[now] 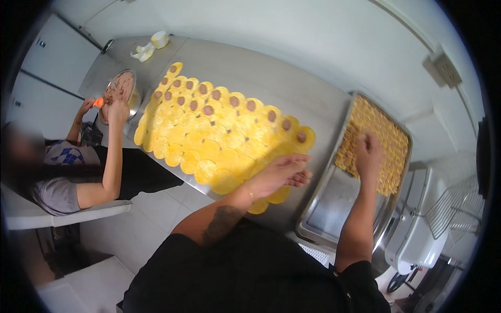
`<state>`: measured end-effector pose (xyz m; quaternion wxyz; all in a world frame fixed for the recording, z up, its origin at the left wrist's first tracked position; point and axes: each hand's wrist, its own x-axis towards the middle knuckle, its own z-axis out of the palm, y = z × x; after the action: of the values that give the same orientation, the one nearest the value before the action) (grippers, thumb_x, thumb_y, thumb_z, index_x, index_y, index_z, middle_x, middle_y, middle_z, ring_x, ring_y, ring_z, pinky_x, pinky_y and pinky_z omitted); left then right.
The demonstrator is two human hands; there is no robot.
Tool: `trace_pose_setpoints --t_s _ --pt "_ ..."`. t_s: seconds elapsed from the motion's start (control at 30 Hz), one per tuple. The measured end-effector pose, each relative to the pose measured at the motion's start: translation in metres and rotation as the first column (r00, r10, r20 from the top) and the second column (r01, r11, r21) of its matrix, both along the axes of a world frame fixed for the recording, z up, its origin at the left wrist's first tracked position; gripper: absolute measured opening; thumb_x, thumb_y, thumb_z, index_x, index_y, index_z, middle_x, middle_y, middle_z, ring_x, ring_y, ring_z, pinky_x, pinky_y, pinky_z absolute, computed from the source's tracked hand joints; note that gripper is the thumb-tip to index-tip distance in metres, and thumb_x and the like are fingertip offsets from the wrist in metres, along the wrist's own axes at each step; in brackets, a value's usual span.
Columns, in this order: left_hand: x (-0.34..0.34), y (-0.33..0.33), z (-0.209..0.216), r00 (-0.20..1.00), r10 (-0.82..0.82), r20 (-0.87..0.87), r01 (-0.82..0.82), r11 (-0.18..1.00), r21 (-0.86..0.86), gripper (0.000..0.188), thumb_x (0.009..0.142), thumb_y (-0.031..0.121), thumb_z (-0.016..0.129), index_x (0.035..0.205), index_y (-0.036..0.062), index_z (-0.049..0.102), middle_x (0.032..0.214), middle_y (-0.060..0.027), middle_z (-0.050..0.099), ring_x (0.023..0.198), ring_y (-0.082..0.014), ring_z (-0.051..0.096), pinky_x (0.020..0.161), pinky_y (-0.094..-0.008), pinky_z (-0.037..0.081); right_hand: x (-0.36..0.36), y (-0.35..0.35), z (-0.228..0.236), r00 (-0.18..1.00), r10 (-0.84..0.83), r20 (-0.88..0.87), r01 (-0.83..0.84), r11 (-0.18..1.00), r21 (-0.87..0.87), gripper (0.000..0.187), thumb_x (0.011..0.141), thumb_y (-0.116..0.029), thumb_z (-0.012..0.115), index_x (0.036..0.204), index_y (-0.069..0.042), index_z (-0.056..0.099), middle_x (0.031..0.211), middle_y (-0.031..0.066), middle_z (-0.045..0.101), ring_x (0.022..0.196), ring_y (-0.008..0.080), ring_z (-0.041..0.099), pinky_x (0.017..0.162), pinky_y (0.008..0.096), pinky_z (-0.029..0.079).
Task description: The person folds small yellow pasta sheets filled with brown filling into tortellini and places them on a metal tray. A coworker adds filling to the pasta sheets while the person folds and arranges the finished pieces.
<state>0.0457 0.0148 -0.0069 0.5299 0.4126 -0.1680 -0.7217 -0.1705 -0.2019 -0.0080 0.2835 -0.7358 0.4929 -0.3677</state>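
Note:
Thin yellow dough rounds (203, 148) lie overlapping in rows on the steel table (271, 78). Dabs of brown filling (234, 101) sit on several rounds along the far and left sides. My left hand (284, 173) hovers at the right end of the sheet of rounds, its fingers loosely stretched, with nothing visible in them. On my right, my right hand (368, 151) is over a metal tray (331, 206), fingers curled closed; what they hold, if anything, is hidden. Small yellow-and-brown filled pieces (389, 148) cover the tray's far part in close rows.
At left a seated co-worker (78, 172) works over a bowl of brown filling (124, 86) with an orange-handled tool (98, 102). A white cup (159, 39) and crumpled wrap (143, 51) sit at the back left. A white machine (425, 219) and wire rack (456, 208) stand right of the tray.

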Motion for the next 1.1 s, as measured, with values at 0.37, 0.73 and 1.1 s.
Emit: trace_pose_setpoints --t_s 0.37,0.73,1.1 --pt "0.270 0.125 0.002 0.930 0.365 0.039 -0.362 0.930 -0.067 0.038 0.110 0.022 0.053 0.143 0.0029 0.054 0.114 -0.0098 0.069 0.102 -0.0195 0.071 0.090 -0.0324 0.058 0.513 0.049 -0.030 0.581 0.700 -0.414 -0.736 0.669 0.098 0.046 0.091 0.002 0.051 0.132 -0.011 0.069 0.127 0.0195 0.066 0.119 0.0383 0.062 0.102 0.0440 0.050" --pt "0.424 0.114 0.001 0.834 0.552 -0.009 -0.547 0.823 -0.153 0.031 0.110 0.021 0.052 0.133 0.0014 0.059 0.113 -0.0107 0.070 0.099 -0.0205 0.070 0.091 -0.0349 0.056 0.640 0.027 -0.073 0.410 0.487 -0.771 -0.774 0.633 -0.012 0.047 0.090 -0.007 0.060 0.133 -0.021 0.069 0.116 0.0116 0.063 0.115 0.0314 0.060 0.097 0.0425 0.054" --pt "0.422 -0.084 -0.041 0.861 0.504 -0.072 -0.508 0.860 -0.052 0.030 0.102 0.026 0.064 0.123 0.0061 0.058 0.112 -0.0101 0.064 0.105 -0.0247 0.066 0.093 -0.0376 0.053 0.393 -0.041 -0.059 0.664 0.155 -0.732 -0.352 0.928 -0.123 0.035 0.090 -0.010 0.059 0.123 -0.012 0.071 0.108 0.0107 0.068 0.112 0.0309 0.061 0.092 0.0449 0.053"
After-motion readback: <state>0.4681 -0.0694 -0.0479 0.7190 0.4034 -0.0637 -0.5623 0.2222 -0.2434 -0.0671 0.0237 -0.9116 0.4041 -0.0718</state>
